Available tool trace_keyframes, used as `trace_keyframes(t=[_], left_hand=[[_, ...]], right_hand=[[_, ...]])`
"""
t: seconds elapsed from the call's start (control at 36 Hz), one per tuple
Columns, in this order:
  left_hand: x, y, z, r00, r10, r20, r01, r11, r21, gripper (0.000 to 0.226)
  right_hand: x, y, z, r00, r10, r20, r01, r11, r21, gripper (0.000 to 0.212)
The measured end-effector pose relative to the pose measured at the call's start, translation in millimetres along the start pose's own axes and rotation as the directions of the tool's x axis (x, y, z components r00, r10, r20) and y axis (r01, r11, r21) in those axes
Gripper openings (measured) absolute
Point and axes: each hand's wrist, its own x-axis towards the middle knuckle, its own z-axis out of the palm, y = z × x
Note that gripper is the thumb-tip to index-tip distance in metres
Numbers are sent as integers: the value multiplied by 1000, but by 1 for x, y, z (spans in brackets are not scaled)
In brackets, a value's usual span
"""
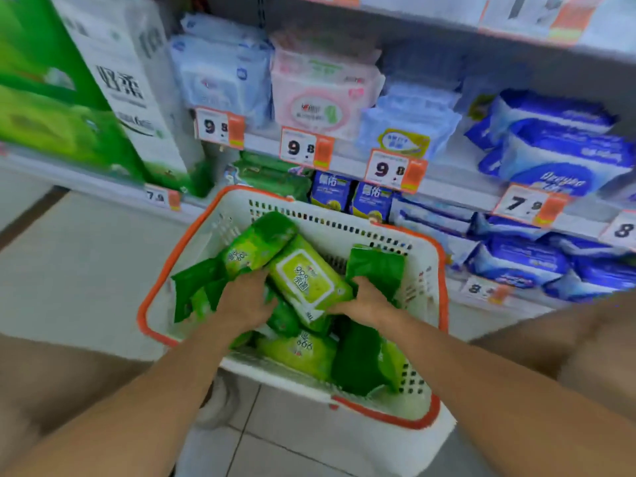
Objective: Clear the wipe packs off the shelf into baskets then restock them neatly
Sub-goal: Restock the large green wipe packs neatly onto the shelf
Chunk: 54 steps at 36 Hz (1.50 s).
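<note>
So the white basket with the orange rim sits on the floor in front of the shelf, stuffed with green wipe packs lying every which way. One lime pack with a white label lies face-up on top, tilted diagonally. A few more green packs are on the lower shelf just behind the basket's far rim.

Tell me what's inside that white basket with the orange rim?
The basket holds a loose pile of green wipe packs, lying at all angles. The left hand and right hand reach into the pile. Packs underneath and the basket floor are covered.
</note>
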Motion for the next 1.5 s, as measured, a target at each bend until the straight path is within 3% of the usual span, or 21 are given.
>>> trace_keyframes(t=[0.06,0.11,0.17,0.22,0.31,0.33,0.44,0.56,0.67,0.78,0.86,0.97,1.06,1.11,1.17,1.22,1.28,1.33,1.39,1.44,1.5], left_hand=[[5,0,-5,1000,-12,18,12,1000,19,52],[11,0,-11,998,-44,51,44,999,-8,48],[16,1,-13,993,-61,103,62,998,-3,52],[20,1,-14,990,-57,125,54,998,32,57],[25,2,-14,989,-48,143,46,999,15,62],[25,3,-16,987,-47,152,47,999,4,62],[23,1,-19,984,-51,168,70,991,-110,60],[24,-1,-19,983,-48,178,66,993,-97,59],[22,-1,-18,983,-50,178,62,996,-65,68],[17,0,-20,981,-44,188,69,989,-129,74],[14,1,-27,979,-50,200,97,968,-232,71],[15,4,-38,979,-82,185,159,879,-450,44],[19,10,-50,973,-224,61,212,747,-630,36],[22,17,-63,947,-320,44,244,619,-746,49],[22,28,-80,960,-273,66,215,565,-797,67],[20,46,-99,987,-134,89,147,522,-840,87],[13,74,-125,993,43,106,82,383,-920,101],[5,104,-154,985,167,39,1,220,-975,108],[-6,130,-178,979,162,-123,-145,131,-981,89],[-21,151,-191,959,142,-243,-260,115,-959,77],[-35,166,-197,948,142,-286,-303,116,-946,72]], right_hand=[[7,-6,5,993,116,8,-115,967,228,87],[12,-16,8,977,203,62,-208,856,473,64],[15,-23,10,966,248,76,-242,755,610,56],[18,-26,15,957,278,78,-259,704,661,57],[37,-18,28,945,313,95,-280,627,727,84],[38,-17,31,939,318,128,-301,586,753,84],[23,-23,24,933,300,199,-331,496,803,32],[25,-12,23,927,310,210,-361,593,719,58],[30,-21,30,943,240,230,-326,544,773,55],[59,-14,38,953,251,170,-270,448,852,98],[69,-11,40,961,247,126,-228,445,866,108],[46,-34,19,970,242,-15,-116,515,849,127],[5,-59,-15,965,235,-119,-55,621,782,105],[-20,-65,-43,975,185,-122,-30,656,754,89],[-45,-70,-72,989,105,-106,12,655,755,58],[-68,-77,-100,991,-1,-137,108,623,775,42],[-96,-86,-127,975,-124,-185,223,573,788,46],[-120,-95,-149,949,-218,-229,311,512,801,52],[-141,-104,-165,918,-283,-279,380,419,825,46],[-161,-112,-174,903,-322,-283,389,337,858,35],[-177,-117,-183,885,-360,-296,410,298,862,39]])
